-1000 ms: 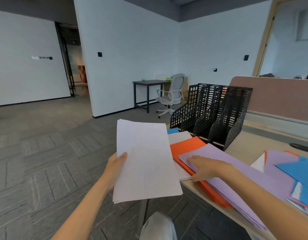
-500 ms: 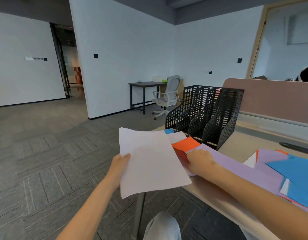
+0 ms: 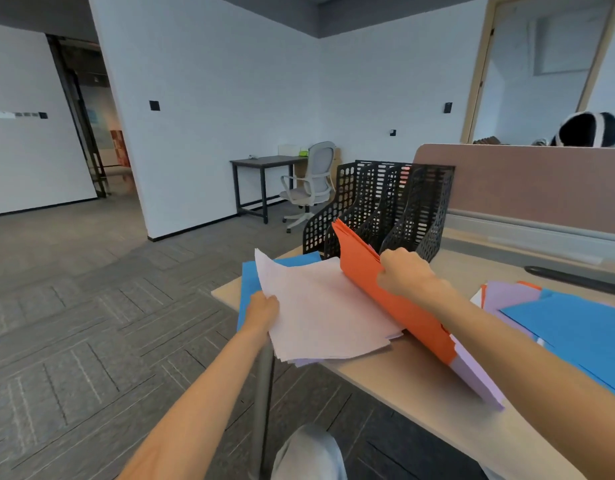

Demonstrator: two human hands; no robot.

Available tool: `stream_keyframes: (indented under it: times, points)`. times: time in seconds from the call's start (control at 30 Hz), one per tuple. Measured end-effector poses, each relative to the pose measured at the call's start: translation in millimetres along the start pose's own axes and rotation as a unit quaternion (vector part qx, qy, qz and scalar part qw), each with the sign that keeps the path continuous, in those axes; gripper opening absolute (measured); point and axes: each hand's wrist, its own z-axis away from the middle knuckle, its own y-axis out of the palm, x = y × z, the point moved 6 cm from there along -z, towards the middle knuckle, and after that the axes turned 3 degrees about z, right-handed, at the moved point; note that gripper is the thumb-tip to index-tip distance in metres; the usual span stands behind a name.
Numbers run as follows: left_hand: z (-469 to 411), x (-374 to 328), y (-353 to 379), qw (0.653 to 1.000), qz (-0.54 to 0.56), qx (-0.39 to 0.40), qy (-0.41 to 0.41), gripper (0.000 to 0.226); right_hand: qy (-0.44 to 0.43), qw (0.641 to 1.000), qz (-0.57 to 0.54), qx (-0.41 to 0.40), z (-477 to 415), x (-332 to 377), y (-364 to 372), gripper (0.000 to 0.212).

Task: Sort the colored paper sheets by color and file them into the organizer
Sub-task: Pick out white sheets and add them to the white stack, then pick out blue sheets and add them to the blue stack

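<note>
On the left the floor is grey carpet, laid in a herringbone pattern, and it runs to a plain white wall with a dark doorway. Far back by that wall stand a small dark desk and a grey office chair with a mesh back.

The table has a smooth beige top. On its left corner lies a flat blue sheet. Over it is a loose stack of thin white sheets; their edges are not aligned and they hang a little over the table edge. The left hand grips this stack at its left edge, with the fingers closed on the paper.

Next to it a thick stack of orange sheets stands tilted up on its long edge, with the lower edge on the table. The right hand holds its upper edge, the fingers curled round it. Pale purple sheets show behind the orange ones at the near end.

Just behind stands the organizer, of black plastic with many holes and several upright slots. The far corner of the orange stack is very near its front; whether it touches I cannot tell.

On the right lies an unsorted pile of blue, purple and orange paper. Behind the table rises a dull pink partition.
</note>
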Motion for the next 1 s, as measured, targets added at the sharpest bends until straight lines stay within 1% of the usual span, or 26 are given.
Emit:
stream_keyframes:
  times: [0.07, 0.2, 0.3, 0.43, 0.47, 0.5, 0.53, 0.57, 0.63, 0.67, 0.73, 0.87, 1.0]
  points:
    - [-9.0, -2.9, 14.9, 0.999, -0.038, -0.003, -0.007, 0.032, -0.006, 1.0, -0.009, 0.006, -0.4, -0.3, 2.6, 0.005]
    - [-20.3, -8.4, 39.7, 0.996, -0.083, -0.01, -0.006, 0.038, -0.008, 1.0, -0.017, 0.015, -0.4, -0.9, 5.9, 0.006]
    - [-26.6, -9.5, 49.6, 0.994, -0.107, 0.002, -0.008, 0.042, -0.02, 1.0, -0.002, 0.02, 4.6, 5.3, 11.6, 0.021]
    - [-25.6, -6.6, 36.5, 0.98, -0.196, 0.016, -0.01, 0.065, -0.052, 0.998, 0.003, 0.03, 13.1, 20.6, 30.7, 0.031]
    - [-23.0, -6.1, 28.8, 0.97, -0.241, 0.008, 0.001, 0.065, -0.064, 0.997, -0.008, 0.04, 14.5, 24.6, 39.1, 0.031]
    - [-20.6, -6.0, 20.9, 0.957, -0.288, -0.006, 0.02, 0.06, -0.077, 0.995, -0.021, 0.056, 15.0, 29.1, 49.0, 0.032]
    - [-16.0, -8.3, 13.8, 0.946, -0.321, -0.02, 0.043, 0.051, -0.088, 0.992, -0.036, 0.078, 15.4, 33.4, 59.3, 0.035]
    - [-9.5, -11.5, 8.9, 0.941, -0.329, -0.03, 0.065, 0.043, -0.096, 0.989, -0.055, 0.101, 16.1, 36.9, 68.9, 0.04]
    - [6.9, -21.2, 7.6, 0.946, -0.301, -0.029, 0.114, 0.031, -0.097, 0.982, -0.116, 0.117, 19.3, 39.0, 78.7, 0.049]
    - [16.3, -27.3, 11.3, 0.952, -0.274, -0.019, 0.139, 0.026, -0.092, 0.979, -0.148, 0.109, 20.8, 36.2, 78.3, 0.049]
    - [34.4, -39.6, 27.2, 0.96, -0.217, 0.009, 0.179, 0.016, -0.068, 0.975, -0.199, 0.068, 22.7, 21.1, 72.8, 0.043]
    - [52.8, -55.9, 88.5, 0.964, -0.138, 0.072, 0.215, 0.014, 0.032, 0.961, -0.272, -0.038, 32.9, -40.7, 61.4, 0.03]
    - [73.6, -60.4, 190.4, 0.948, -0.118, 0.181, 0.235, 0.013, 0.157, 0.93, -0.313, -0.106, 68.0, -127.4, 65.3, 0.025]
